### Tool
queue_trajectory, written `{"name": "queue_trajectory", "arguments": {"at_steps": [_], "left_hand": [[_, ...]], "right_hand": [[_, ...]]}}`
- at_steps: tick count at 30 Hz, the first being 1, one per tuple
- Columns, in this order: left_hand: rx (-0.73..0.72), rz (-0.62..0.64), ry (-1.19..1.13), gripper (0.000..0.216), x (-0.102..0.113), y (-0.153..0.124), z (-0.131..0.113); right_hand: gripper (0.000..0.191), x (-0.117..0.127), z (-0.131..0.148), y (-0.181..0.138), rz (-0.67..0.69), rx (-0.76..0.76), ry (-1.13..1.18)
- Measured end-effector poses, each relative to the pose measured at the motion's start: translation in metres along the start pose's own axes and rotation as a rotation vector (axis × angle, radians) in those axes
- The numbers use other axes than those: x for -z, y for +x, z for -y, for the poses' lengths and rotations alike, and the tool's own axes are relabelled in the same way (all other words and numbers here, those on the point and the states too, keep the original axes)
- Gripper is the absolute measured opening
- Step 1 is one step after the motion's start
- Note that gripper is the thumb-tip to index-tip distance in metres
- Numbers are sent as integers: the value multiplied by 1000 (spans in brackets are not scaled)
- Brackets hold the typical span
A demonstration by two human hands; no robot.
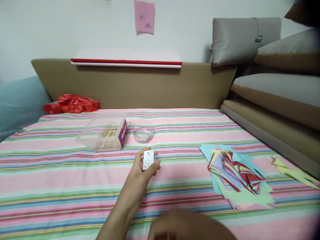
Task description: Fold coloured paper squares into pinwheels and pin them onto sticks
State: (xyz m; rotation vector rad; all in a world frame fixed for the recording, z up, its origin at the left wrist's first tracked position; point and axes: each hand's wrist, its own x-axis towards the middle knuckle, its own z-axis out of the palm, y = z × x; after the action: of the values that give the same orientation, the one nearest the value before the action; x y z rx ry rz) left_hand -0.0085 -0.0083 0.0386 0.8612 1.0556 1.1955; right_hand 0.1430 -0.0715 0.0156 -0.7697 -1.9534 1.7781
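My left hand (139, 176) reaches out over the striped cloth (62, 176) and is closed on a small white box (148, 159) with red print, thumb on top and fingers underneath. Just beyond it stand a small round clear dish (143, 134) with something metallic inside and a clear plastic box (103, 135) holding thin sticks, with a purple label on its side. My right hand (185, 226) is a blurred shape at the bottom edge, and its fingers are not readable.
A pile of coloured paper pieces (237, 173) lies to the right, with yellow-green scraps (295, 171) further right. A red plastic bag (71, 104) sits at the back left. A brown headboard (135, 86), grey cushions (240, 40) and a pink wall note (144, 16) lie beyond.
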Motion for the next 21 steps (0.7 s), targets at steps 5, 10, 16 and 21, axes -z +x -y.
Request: {"name": "queue_trajectory", "arguments": {"at_steps": [5, 10, 16, 21], "left_hand": [[-12, 136, 294, 58, -1, -7, -6], [-14, 199, 341, 61, -5, -10, -2], [-86, 247, 198, 53, -12, -10, 4], [-136, 266, 88, 45, -19, -4, 9]], "right_hand": [[45, 43, 1, 14, -824, -85, 148], [58, 45, 1, 26, -749, -36, 319], [50, 42, 3, 26, -795, 83, 519], [40, 46, 4, 24, -849, 162, 654]]}}
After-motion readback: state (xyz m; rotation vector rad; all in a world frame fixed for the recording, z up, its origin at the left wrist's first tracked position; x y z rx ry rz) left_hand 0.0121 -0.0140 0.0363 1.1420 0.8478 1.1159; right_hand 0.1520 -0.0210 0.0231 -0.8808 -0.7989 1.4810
